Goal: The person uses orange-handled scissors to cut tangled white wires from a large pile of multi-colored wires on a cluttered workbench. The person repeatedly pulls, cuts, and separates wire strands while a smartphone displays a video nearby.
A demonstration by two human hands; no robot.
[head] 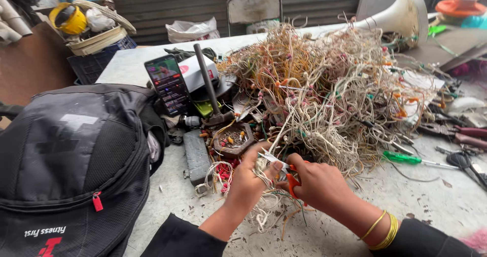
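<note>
Snipping thin wire at the tangled heap

Your left hand (248, 178) pinches limp, springy wire strands (264, 173); your right hand (319, 183) grips orange-handled cutters (290, 178); hold close to the blades

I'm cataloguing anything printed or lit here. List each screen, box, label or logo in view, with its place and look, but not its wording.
Phone: propped upright behind the backpack, left of the wire heap; dark slab, lit screen showing a picture above rows of text.
Box: right behind the phone; white carton with a red mark.
Backpack logo: on the black backpack's near pocket; white lettering and a red emblem.
Zip tag: small red tab on the backpack's zip.
</note>
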